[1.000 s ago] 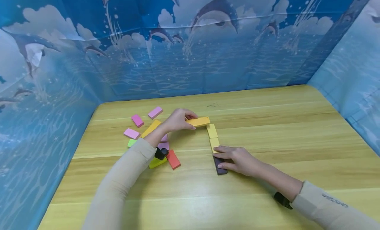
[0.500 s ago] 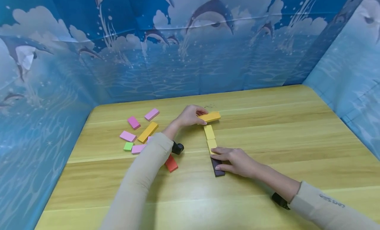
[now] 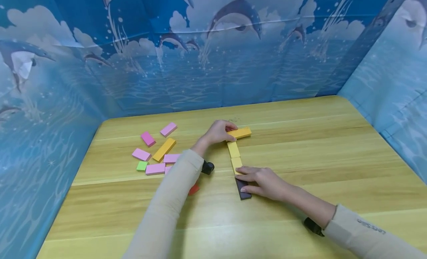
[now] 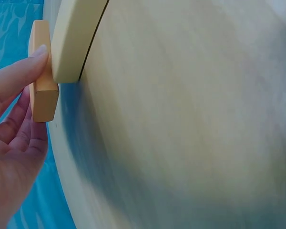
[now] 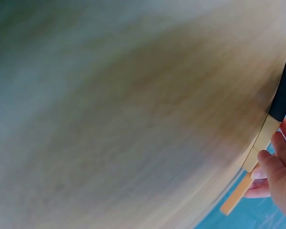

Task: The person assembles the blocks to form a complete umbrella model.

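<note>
A row of blocks runs toward me on the wooden table [image 3: 300, 147]: two pale yellow blocks [image 3: 234, 149] and a dark block [image 3: 242, 189]. My left hand [image 3: 229, 130] pinches an orange block [image 3: 241, 133] that lies crosswise at the far end of the row. The left wrist view shows my fingers [image 4: 19, 76] on the orange block [image 4: 42, 93], which touches a yellow block [image 4: 76, 38]. My right hand [image 3: 242, 180] rests flat with straight fingers on the dark block and the nearest yellow one. In the right wrist view the dark block [image 5: 283, 90] and yellow block [image 5: 267, 134] lie beside my fingers [image 5: 279, 167].
Loose blocks lie at the left: several pink ones [image 3: 168, 129], a long orange one [image 3: 164, 149], a green one [image 3: 142, 166], and a red one [image 3: 193, 189] partly hidden by my left sleeve. Blue dolphin-print walls [image 3: 213, 58] close in the table on three sides.
My left hand carried the orange block to the right and set it at the far end of the yellow row. The right hand stayed on the dark block.
</note>
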Demonstrator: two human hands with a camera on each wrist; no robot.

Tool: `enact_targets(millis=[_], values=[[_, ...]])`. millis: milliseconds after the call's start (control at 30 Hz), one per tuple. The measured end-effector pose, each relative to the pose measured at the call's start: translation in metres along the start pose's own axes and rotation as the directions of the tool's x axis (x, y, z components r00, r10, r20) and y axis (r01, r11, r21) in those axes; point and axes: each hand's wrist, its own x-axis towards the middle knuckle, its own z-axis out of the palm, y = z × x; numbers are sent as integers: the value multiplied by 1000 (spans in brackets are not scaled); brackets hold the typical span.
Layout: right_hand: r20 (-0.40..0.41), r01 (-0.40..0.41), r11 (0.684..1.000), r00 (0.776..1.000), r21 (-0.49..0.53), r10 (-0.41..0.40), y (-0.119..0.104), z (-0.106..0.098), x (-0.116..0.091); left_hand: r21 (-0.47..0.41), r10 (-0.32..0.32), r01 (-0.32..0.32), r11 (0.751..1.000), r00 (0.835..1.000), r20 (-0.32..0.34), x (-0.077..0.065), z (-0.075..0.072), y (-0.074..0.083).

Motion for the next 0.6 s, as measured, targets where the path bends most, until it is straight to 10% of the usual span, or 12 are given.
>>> enact_targets(millis=[600], values=[[-21,12,1000,1000,6,-12,0,1,-1,-14,18,-18,1000,1000,17,4,10,2]])
